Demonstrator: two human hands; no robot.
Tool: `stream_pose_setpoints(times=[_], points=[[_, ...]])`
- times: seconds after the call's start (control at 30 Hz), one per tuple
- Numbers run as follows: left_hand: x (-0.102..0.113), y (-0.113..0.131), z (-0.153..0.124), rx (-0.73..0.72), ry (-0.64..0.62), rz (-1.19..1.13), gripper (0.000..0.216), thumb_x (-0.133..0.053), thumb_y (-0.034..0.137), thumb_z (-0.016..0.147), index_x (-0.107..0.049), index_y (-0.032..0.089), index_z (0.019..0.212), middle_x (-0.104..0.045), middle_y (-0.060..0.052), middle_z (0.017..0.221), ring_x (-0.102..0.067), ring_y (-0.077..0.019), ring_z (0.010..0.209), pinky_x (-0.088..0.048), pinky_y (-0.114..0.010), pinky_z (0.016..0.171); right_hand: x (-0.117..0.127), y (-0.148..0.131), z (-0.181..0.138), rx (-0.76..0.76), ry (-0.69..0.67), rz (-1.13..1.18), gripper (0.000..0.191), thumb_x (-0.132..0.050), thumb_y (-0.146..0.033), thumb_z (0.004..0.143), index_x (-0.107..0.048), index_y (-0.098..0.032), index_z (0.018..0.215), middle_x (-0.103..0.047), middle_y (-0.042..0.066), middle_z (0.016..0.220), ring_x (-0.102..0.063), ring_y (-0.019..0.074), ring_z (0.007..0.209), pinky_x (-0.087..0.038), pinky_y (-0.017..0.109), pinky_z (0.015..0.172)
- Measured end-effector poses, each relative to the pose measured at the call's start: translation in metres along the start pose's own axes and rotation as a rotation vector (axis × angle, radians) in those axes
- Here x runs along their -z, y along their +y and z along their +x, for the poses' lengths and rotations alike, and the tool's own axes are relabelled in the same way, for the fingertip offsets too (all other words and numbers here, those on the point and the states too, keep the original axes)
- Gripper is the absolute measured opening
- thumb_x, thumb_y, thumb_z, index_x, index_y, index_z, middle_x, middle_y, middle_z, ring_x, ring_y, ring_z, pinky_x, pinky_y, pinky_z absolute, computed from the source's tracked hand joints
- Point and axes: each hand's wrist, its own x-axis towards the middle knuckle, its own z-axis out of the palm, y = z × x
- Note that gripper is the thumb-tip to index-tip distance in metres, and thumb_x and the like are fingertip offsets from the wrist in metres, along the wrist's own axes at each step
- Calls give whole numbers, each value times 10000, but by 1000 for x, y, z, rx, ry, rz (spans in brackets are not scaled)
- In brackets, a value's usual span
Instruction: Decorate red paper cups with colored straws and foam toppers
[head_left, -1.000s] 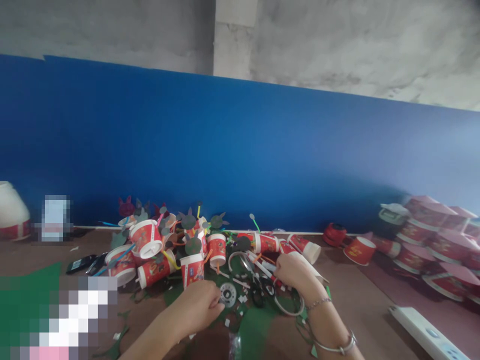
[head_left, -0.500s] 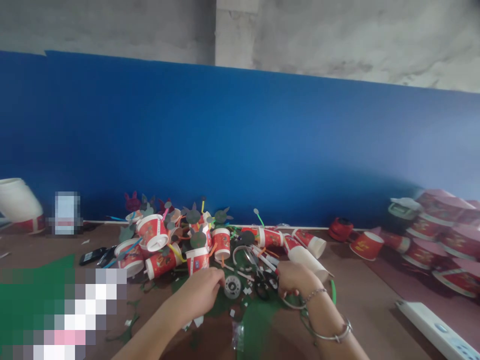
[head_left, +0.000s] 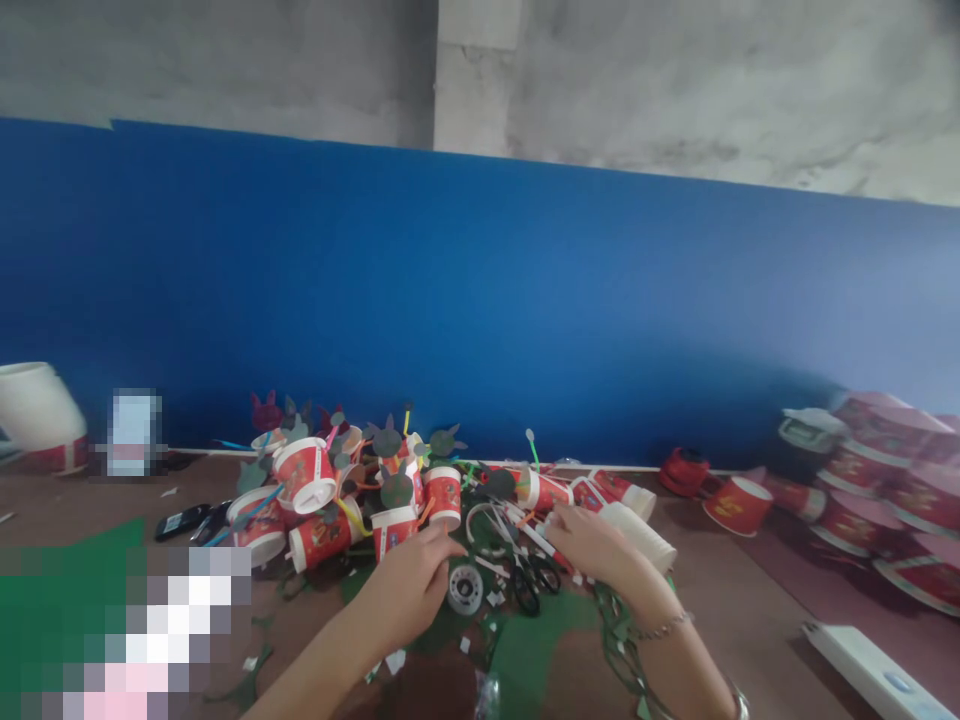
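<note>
Your left hand (head_left: 411,582) is half-curled and your right hand (head_left: 591,540) bent downward, cannot tell if either holds anything; the reel (head_left: 466,592), just right of your left hand, looks light, stiff, probably slick, best pinched by its rim

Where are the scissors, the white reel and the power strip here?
Scissors (head_left: 523,567), head view: where the handles meet the blades.
White reel (head_left: 465,590), head view: its face, near the middle.
Power strip (head_left: 862,662), head view: its top side.
</note>
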Motion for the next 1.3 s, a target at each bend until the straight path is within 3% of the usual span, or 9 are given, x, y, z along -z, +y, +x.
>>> stream_pose_setpoints(times=[0.1, 0.3, 0.53, 0.7, 0.87, 1.0, 1.07, 1.2, 1.3], points=[[-2, 2, 1, -45, 100, -131, 466, -406, 84, 819, -534, 241, 1238, -559, -86, 1240, -522, -218, 1146, -423, -374, 983, -6, -22, -3, 179, -67, 381, 170, -343, -218, 860, -466, -214, 744, -519, -33, 511, -536, 127, 493, -365, 230, 490], [-8, 4, 0, -5, 184, -311, 538, -420, 156, 864, -360, 236, 1392, -448, -114, 1362, -447, -235, 1239, -384, -429, 1041, -20, -60, -15, 411, -118, 656, 100, -397, -266, 903, -436, -215, 826, -559, -47, 593, -503, 112, 566, -381, 221, 564], [-11, 6, -2, -30, 200, -258, 566, -401, 122, 862, -356, 264, 1408, -391, -81, 1436, -316, -228, 1352, -299, -435, 1114, -26, -65, -20, 504, -70, 615, 105, -364, -256, 928, -454, -204, 916, -581, -30, 666, -534, 133, 617, -388, 247, 605], [-9, 9, -1, -18, 215, -268, 522, -440, 111, 830, -467, 236, 1337, -453, -89, 1388, -366, -233, 1322, -316, -414, 1106, -29, -66, -20, 516, -22, 571, 165, -362, -264, 932, -504, -202, 874, -521, -42, 630, -488, 125, 585, -371, 241, 573], [-6, 14, 3, 31, 321, -430, 340, -463, 108, 817, -609, 203, 1109, -590, -89, 1111, -568, -205, 1047, -487, -340, 896, -28, -72, -22, 546, 13, 528, 257, -366, -290, 944, -583, -188, 852, -582, -11, 729, -509, 133, 672, -370, 239, 615], [-6, 13, 4, 97, 438, -467, 383, -500, 204, 852, -511, 210, 1235, -591, -85, 1067, -599, -183, 907, -516, -321, 799, -29, -76, -25, 550, 44, 471, 263, -371, -267, 941, -598, -178, 843, -601, 0, 726, -518, 133, 651, -350, 235, 585], [-6, 10, 4, 79, 480, -396, 389, -503, 262, 872, -502, 227, 1260, -594, -90, 1090, -594, -197, 940, -510, -327, 807, -30, -77, -25, 554, 74, 411, 269, -375, -252, 937, -580, -177, 780, -579, -6, 681, -497, 126, 608, -321, 236, 556], [-6, 7, 2, -1, 491, -131, 241, -516, 298, 882, -651, 239, 1072, -635, -82, 1042, -575, -232, 993, -471, -370, 872, -32, -80, -26, 599, 126, 331, 265, -362, -214, 935, -555, -183, 757, -556, -8, 647, -478, 124, 586, -298, 239, 542], [-7, 9, 2, -55, 472, -23, 187, -513, 269, 889, -675, 219, 968, -674, -73, 953, -582, -230, 935, -464, -383, 856, -34, -81, -27, 632, 146, 295, 257, -357, -181, 930, -549, -185, 760, -577, 1, 661, -508, 132, 605, -306, 242, 555]])
